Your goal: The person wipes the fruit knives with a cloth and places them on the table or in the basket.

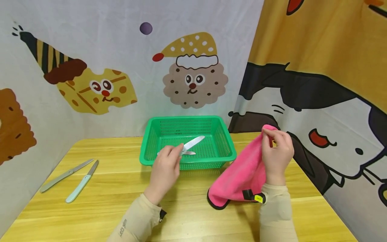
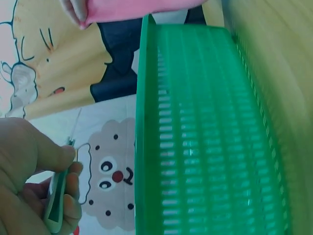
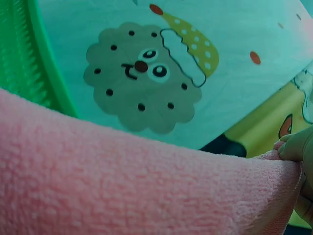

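Above the front of the green basket (image 1: 187,165), my left hand (image 1: 164,169) grips a knife (image 1: 194,142) by its handle, the blade slanting up to the right. In the left wrist view, the knife's pale green handle (image 2: 57,203) lies between thumb and curled fingers. Behind that hand, a second blade (image 1: 189,153) shows inside the basket; its handle is mostly hidden. To the basket's right, my right hand (image 1: 277,154) pinches the top of a pink towel (image 1: 239,178) with dark edging, which hangs down to the table.
At the left of the wooden table (image 1: 121,208) lie a grey-green-handled knife (image 1: 65,174) and a mint-handled knife (image 1: 83,185), blades pointing away. A printed cartoon curtain (image 1: 115,33) hangs close behind the basket and along the sides.
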The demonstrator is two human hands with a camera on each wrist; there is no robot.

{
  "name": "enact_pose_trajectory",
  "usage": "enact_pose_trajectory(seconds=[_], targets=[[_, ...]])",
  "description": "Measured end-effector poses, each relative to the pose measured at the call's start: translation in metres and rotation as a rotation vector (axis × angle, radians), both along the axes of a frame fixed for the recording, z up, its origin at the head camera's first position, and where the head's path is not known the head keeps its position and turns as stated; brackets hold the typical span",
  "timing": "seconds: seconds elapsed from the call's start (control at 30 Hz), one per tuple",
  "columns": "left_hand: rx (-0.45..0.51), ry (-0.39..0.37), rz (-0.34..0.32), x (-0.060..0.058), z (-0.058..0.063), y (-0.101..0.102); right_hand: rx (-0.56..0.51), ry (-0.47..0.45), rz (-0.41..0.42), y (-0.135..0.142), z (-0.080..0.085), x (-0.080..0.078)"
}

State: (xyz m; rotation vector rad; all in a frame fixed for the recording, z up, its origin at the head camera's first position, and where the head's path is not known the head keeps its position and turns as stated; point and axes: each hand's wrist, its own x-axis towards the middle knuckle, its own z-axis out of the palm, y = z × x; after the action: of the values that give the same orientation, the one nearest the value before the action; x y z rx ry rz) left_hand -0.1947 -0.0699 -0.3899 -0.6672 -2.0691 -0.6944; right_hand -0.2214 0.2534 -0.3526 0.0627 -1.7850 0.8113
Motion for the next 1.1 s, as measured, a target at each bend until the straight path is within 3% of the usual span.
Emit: enact_pose_trajectory(seconds=[0.13, 0.33, 0.57, 0.7, 0.87, 1.0, 1.1], targets=[[-0.031, -0.102, 0.01, -0.006, 0.007, -0.01, -0.008, -0.093, -0.04, 0.008, -0.01, -0.005], [-0.082, -0.257, -0.015, -0.02, 0.03, -0.026, -0.003, -0.258, -0.082, 0.02, -0.026, -0.015], [-0.196, -0.374, -0.073, -0.049, 0.051, -0.039, 0.015, -0.404, -0.076, 0.027, -0.041, -0.024], [-0.27, -0.453, -0.074, -0.066, 0.051, -0.042, 0.021, -0.475, -0.057, 0.029, -0.047, -0.026], [-0.346, -0.604, -0.067, -0.083, 0.045, -0.042, 0.036, -0.588, -0.05, 0.031, -0.054, -0.027], [-0.41, -0.723, -0.088, -0.094, 0.037, -0.043, 0.042, -0.645, -0.046, 0.032, -0.057, -0.028], [-0.476, -0.771, -0.105, -0.099, 0.032, -0.043, 0.052, -0.675, -0.038, 0.033, -0.059, -0.029]])
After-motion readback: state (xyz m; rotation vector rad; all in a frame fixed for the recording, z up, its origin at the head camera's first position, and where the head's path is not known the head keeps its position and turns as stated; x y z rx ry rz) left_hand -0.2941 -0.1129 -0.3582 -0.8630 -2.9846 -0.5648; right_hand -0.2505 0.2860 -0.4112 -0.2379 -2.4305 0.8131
